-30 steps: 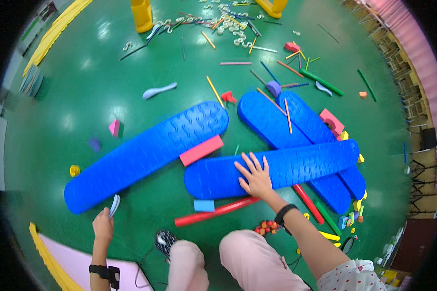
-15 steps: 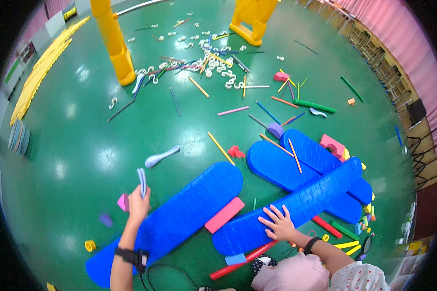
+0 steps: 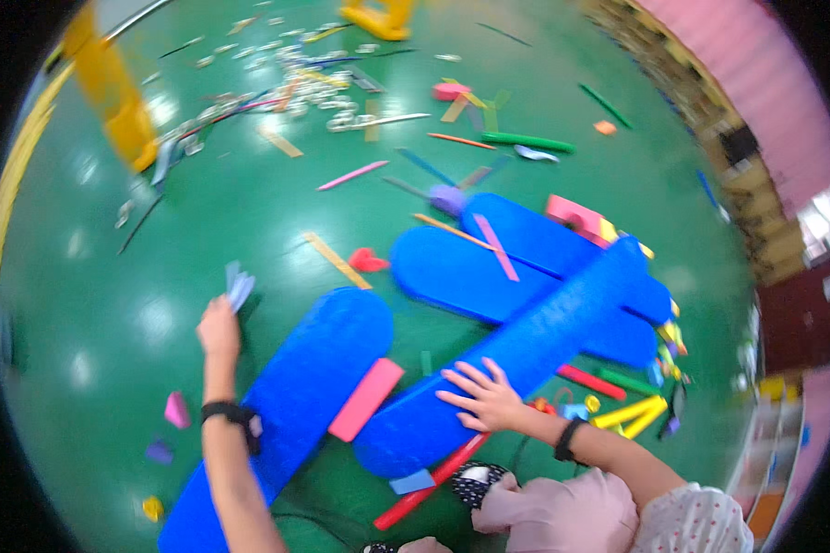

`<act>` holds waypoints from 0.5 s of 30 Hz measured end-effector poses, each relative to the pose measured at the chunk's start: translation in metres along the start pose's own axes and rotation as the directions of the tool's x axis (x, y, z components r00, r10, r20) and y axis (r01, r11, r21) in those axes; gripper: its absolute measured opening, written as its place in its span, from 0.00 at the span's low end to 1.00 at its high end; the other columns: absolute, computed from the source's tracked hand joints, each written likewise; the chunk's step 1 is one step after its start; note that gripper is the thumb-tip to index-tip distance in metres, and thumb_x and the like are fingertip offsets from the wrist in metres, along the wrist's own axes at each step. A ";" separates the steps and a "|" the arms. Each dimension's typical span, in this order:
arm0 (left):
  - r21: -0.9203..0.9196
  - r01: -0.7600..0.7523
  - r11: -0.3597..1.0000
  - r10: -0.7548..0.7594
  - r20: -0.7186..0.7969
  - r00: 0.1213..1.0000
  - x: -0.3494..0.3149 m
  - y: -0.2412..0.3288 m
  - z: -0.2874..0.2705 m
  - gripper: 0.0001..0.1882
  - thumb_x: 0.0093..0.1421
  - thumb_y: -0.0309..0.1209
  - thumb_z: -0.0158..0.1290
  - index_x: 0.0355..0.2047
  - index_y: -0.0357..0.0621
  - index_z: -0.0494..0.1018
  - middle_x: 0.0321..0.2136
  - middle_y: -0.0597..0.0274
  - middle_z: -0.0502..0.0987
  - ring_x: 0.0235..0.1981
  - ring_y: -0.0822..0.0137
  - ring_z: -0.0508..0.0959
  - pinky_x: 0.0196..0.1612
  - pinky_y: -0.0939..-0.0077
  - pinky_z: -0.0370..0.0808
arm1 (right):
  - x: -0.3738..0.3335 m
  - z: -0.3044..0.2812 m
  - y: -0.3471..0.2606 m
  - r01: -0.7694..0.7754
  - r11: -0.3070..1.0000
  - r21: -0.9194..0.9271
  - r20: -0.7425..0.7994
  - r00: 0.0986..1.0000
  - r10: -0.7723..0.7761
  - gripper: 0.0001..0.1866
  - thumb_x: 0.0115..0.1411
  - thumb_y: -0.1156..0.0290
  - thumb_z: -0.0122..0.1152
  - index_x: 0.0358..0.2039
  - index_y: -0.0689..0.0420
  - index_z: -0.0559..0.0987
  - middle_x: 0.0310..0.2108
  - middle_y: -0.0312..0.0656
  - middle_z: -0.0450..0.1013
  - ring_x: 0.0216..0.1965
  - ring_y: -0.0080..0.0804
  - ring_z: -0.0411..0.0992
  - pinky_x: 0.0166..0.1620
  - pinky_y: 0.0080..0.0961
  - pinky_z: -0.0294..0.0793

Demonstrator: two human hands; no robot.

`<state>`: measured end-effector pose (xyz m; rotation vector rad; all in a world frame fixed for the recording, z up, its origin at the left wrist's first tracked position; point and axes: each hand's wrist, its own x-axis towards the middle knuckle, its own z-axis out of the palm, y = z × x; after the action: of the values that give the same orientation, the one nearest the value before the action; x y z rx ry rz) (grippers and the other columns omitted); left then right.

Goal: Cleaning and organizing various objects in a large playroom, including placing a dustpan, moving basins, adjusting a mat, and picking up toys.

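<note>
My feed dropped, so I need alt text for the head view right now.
Seen from above, a person's left hand holds up a small pale blue piece over a green floor, while the right hand rests flat on a long blue foam board. More blue boards, a pink block and scattered colourful foam sticks lie around.

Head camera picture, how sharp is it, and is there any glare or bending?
Head view: motion-blurred throughout, the yellow post smeared worst; pale glare patches on the green floor; fisheye bends edges toward the black rim; the left hand and the right hand on the blue foam board look soft.
</note>
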<state>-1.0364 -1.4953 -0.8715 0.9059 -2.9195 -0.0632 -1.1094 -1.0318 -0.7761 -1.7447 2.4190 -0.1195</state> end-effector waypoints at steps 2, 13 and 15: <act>0.026 0.033 0.999 -0.032 -0.011 0.999 -0.008 -0.042 0.008 0.09 0.53 0.29 0.41 0.34 0.40 0.66 0.17 0.52 0.71 0.21 0.56 0.73 0.23 0.62 0.68 | 0.009 0.010 -0.012 0.030 0.997 0.074 -0.037 0.999 -0.028 0.27 0.49 0.58 0.46 0.52 0.39 0.59 0.56 0.38 0.50 0.57 0.34 0.48 0.54 0.47 0.42; -0.780 0.377 0.499 0.333 0.575 0.748 -0.198 0.111 -0.144 0.08 0.52 0.28 0.47 0.31 0.37 0.63 0.17 0.61 0.69 0.16 0.70 0.72 0.19 0.76 0.68 | -0.019 0.017 -0.002 -0.108 0.989 0.104 -0.189 0.974 0.126 0.23 0.45 0.66 0.51 0.46 0.48 0.67 0.52 0.41 0.56 0.54 0.39 0.52 0.52 0.49 0.46; -0.690 0.332 0.643 0.289 0.620 0.730 -0.228 0.102 -0.150 0.10 0.51 0.26 0.46 0.34 0.36 0.61 0.17 0.55 0.71 0.14 0.65 0.73 0.18 0.74 0.69 | -0.001 0.012 -0.037 -0.194 0.888 0.416 -0.222 0.926 0.306 0.23 0.43 0.71 0.53 0.43 0.56 0.66 0.48 0.45 0.59 0.52 0.42 0.55 0.53 0.41 0.49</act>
<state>-0.8930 -1.2843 -0.7309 0.8338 -2.8500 -1.9012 -1.0727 -1.0419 -0.7818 -1.2977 2.5580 -0.8083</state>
